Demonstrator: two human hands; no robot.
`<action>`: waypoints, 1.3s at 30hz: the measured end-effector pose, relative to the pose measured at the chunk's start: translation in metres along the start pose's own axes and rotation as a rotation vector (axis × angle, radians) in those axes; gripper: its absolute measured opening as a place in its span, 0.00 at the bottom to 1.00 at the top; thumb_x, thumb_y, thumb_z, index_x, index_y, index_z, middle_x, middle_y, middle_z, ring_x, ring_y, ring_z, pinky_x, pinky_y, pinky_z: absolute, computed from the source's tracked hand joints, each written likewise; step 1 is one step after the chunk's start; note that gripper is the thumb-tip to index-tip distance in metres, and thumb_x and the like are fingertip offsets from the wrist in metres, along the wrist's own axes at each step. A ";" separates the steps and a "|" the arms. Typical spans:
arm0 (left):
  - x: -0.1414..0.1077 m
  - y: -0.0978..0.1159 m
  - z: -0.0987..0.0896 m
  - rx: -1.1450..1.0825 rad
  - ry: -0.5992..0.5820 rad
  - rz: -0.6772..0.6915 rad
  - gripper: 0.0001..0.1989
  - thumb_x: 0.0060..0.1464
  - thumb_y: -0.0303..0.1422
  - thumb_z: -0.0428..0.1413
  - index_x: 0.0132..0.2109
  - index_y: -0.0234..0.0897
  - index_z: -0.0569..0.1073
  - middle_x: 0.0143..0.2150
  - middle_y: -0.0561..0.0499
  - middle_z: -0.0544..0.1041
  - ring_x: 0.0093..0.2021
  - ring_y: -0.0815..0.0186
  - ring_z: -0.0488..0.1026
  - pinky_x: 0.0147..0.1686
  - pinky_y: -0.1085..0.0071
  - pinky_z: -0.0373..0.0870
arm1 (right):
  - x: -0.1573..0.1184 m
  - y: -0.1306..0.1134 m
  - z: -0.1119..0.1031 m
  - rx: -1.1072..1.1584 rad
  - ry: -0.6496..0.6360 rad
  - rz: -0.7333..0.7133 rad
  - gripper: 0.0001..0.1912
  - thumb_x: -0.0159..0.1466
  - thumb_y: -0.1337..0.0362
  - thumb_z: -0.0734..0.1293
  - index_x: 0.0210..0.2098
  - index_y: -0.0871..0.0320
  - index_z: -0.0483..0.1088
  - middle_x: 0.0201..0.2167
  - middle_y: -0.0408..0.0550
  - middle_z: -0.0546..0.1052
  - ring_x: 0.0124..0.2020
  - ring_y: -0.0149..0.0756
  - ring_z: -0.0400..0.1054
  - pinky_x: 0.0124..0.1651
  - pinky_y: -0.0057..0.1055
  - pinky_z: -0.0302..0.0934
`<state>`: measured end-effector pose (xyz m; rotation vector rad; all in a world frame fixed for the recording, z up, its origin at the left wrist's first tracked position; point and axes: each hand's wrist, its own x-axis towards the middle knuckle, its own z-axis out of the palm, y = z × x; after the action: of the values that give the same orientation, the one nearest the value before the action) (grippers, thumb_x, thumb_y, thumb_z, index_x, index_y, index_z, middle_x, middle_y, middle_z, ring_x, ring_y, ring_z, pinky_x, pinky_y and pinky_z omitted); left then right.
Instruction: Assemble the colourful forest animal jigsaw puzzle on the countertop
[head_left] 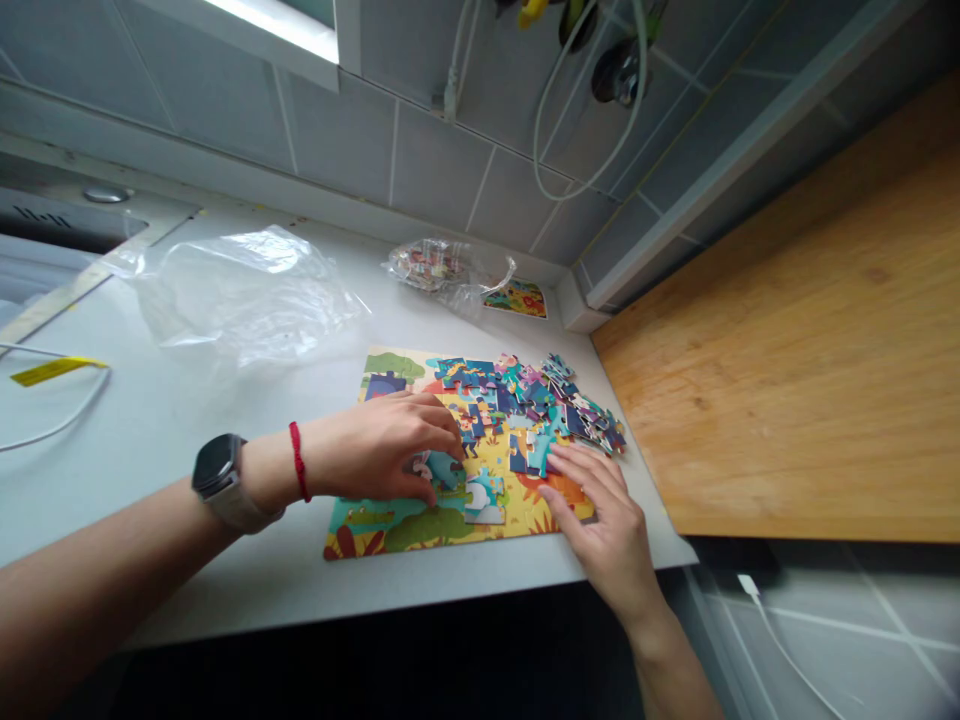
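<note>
Puzzlework occupies a smooth white countertop [285, 600] as our bare left hand [397, 442], red braided bracelet [298, 460] and dark-faced watch [217, 463] at the wrist, bends over a flat, rectangular picture sheet [431, 530] of yellow and green scenery. A teal interlocking piece [445, 470] shows in the gap between our left thumb and fingers; we cannot tell whether they pinch it or merely hover above. Our bare right hand [609, 508], fingers stretched and thumb held apart, grasps nothing that we can see, its fingertips at the edge of a small patch of teal, navy and orange pieces [534, 453] lying on the sheet's right half. Between the two hands lies a white-and-teal patch of pieces [486, 499], low on the sheet, and a jumbled heap of navy, teal and pink pieces [589, 418] spills past the sheet's far right corner onto the countertop. Beyond, a crumpled clear plastic bag [259, 290] lies near a smaller clear bag with colourful contents [430, 265], a small printed picture card [519, 299] just beside it. We judge the step in hand to be the sorting and joining of loose pieces on top of the sheet, with much of the heap unplaced. The next move, in our reading, calls for choosing one piece, turning its print the right way and squaring its tabs to a matching edge, while the right hand steadies the patch beside it
</note>
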<state>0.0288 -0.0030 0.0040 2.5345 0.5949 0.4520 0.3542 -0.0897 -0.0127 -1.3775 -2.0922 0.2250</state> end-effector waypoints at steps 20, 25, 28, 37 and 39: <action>0.000 -0.006 0.002 0.069 0.061 -0.045 0.11 0.70 0.31 0.55 0.53 0.44 0.80 0.54 0.47 0.82 0.52 0.61 0.79 0.59 0.61 0.74 | 0.014 0.024 0.000 0.054 -0.037 0.013 0.15 0.68 0.71 0.67 0.50 0.51 0.79 0.51 0.49 0.82 0.54 0.42 0.77 0.59 0.40 0.72; -0.001 -0.009 -0.004 0.146 0.099 -0.066 0.13 0.71 0.30 0.52 0.54 0.43 0.80 0.50 0.46 0.83 0.48 0.60 0.80 0.51 0.62 0.77 | 0.009 0.023 0.006 0.053 0.029 0.055 0.11 0.66 0.73 0.66 0.39 0.51 0.78 0.51 0.50 0.79 0.51 0.42 0.77 0.52 0.37 0.74; 0.000 -0.008 -0.008 0.141 0.109 -0.074 0.14 0.71 0.30 0.52 0.54 0.43 0.80 0.49 0.46 0.83 0.47 0.60 0.80 0.49 0.63 0.77 | 0.007 0.022 0.005 0.052 0.051 0.071 0.11 0.66 0.72 0.66 0.39 0.50 0.78 0.51 0.50 0.78 0.52 0.44 0.76 0.55 0.41 0.73; -0.001 -0.008 -0.016 0.152 0.109 -0.110 0.18 0.70 0.25 0.46 0.51 0.40 0.80 0.44 0.46 0.83 0.42 0.61 0.80 0.41 0.67 0.75 | 0.015 -0.005 -0.006 0.273 -0.030 0.009 0.13 0.66 0.74 0.68 0.42 0.49 0.78 0.53 0.49 0.76 0.53 0.41 0.75 0.54 0.37 0.75; 0.000 -0.008 -0.014 0.125 0.119 -0.105 0.16 0.70 0.25 0.49 0.51 0.40 0.81 0.44 0.46 0.83 0.42 0.61 0.80 0.42 0.67 0.75 | 0.024 -0.010 -0.002 0.333 -0.112 -0.066 0.14 0.67 0.75 0.67 0.44 0.49 0.78 0.54 0.50 0.76 0.54 0.40 0.75 0.55 0.36 0.75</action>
<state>0.0205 0.0084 0.0112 2.5914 0.8200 0.5458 0.3409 -0.0737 0.0028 -1.1171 -2.0710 0.6064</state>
